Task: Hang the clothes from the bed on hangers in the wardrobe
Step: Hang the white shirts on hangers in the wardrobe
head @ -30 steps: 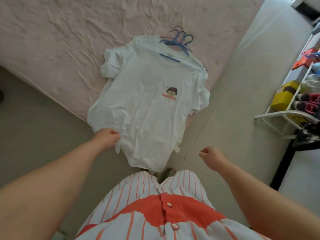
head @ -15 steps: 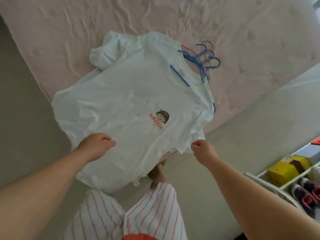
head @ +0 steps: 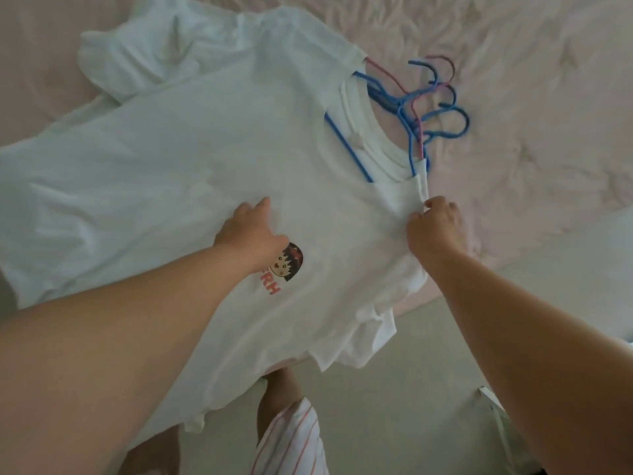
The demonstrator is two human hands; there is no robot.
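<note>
White T-shirt long axis: hem-to-collar | hangers beyond collar, nearer right hand, grip pinching shoulder fabric | left hand spread flat on chest

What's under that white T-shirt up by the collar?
Blue and pink hangers stick out from under the T-shirt onto the bed. Their lower parts are covered, so their number is unclear.

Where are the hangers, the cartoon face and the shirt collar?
hangers (head: 445,123): head view, on a blue hook.
cartoon face (head: 287,262): head view, on the printed face.
shirt collar (head: 375,138): head view, on the white neck band.
</note>
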